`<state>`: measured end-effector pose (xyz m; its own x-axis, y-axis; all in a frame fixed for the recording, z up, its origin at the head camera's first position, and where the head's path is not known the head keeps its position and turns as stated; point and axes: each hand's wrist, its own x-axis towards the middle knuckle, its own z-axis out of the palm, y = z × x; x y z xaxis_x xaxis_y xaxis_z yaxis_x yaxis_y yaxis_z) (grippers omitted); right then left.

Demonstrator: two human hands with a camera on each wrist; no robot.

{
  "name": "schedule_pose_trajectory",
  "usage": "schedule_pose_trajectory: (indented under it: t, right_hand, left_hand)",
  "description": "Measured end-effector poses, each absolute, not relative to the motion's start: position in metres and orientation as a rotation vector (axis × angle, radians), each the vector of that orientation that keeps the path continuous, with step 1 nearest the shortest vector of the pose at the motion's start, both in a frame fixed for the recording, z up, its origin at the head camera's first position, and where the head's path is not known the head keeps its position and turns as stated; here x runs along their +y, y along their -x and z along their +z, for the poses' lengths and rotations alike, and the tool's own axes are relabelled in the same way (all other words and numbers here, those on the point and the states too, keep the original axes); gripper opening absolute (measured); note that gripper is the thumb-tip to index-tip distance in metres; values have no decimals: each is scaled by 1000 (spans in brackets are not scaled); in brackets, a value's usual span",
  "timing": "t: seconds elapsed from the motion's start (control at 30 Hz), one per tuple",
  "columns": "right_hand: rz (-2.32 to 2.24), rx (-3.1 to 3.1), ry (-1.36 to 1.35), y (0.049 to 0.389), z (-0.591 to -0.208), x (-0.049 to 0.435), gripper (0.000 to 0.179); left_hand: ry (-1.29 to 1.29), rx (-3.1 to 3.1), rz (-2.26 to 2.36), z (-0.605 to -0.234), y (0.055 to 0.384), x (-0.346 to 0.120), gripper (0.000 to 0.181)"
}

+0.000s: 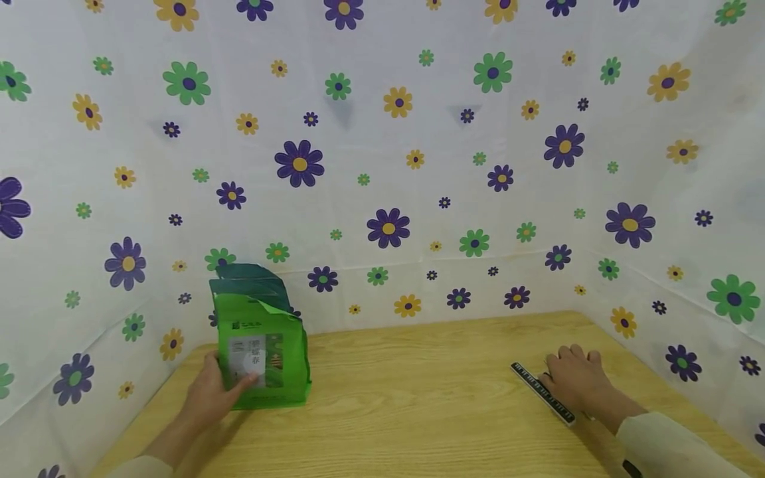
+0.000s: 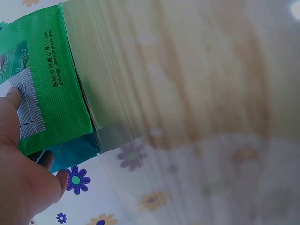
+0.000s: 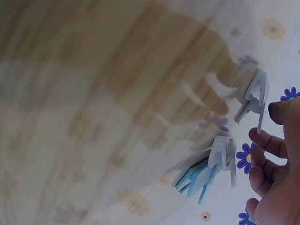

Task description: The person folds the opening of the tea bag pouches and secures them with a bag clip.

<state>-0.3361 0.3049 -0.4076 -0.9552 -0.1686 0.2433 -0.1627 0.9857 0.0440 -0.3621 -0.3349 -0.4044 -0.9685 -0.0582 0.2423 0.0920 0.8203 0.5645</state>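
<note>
On the left, a bright green tea bag (image 1: 265, 392) stands upright on the wooden table, its dark green back panel rising above the front. My left hand (image 1: 212, 392) grips its left side, thumb across the front label and fingers behind. In the left wrist view, the bag (image 2: 70, 103) shows printed characters, and the hand (image 2: 23, 173) has its thumb on the label. At the right, my right hand (image 1: 574, 378) is beside a black strip (image 1: 544, 394) with white marks. A white clip (image 3: 255, 96) stands right at its thumb and forefinger, fingers loosely bent.
A second white clip (image 3: 222, 152) and a light blue one (image 3: 194, 178) stand close together near the right hand. The wood-grain table (image 1: 412, 398) spreads between the hands. A white flower-patterned cloth (image 1: 382, 166) hangs behind and along both sides.
</note>
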Motion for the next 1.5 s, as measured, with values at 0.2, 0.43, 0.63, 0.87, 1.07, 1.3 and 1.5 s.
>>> schedule_pose_trajectory:
  t: [0.2, 0.43, 0.63, 0.87, 1.07, 1.3, 1.5]
  right_hand:
    - [-33, -2833, -256, 338, -409, 303, 23]
    - [30, -2814, -274, 338, -408, 300, 20]
    - [31, -2773, -289, 337, -407, 296, 21]
    - [17, -2768, -298, 339, -406, 289, 20]
    - [23, -2767, -301, 338, -404, 282, 20]
    - [23, -2785, -309, 338, -404, 275, 21]
    - [48, -2780, -322, 339, -405, 272, 22]
  left_hand:
    - [79, -2733, -834, -404, 365, -330, 103]
    - [98, -2731, -886, -404, 367, -321, 100]
    - [132, -2720, -910, -406, 369, -313, 102]
    - [186, -2703, -874, -405, 369, -302, 97]
    - [224, -2686, -868, -405, 368, -293, 94]
    - [248, -2685, -895, -405, 368, -284, 92]
    - [236, -2697, -912, -405, 366, -275, 91]
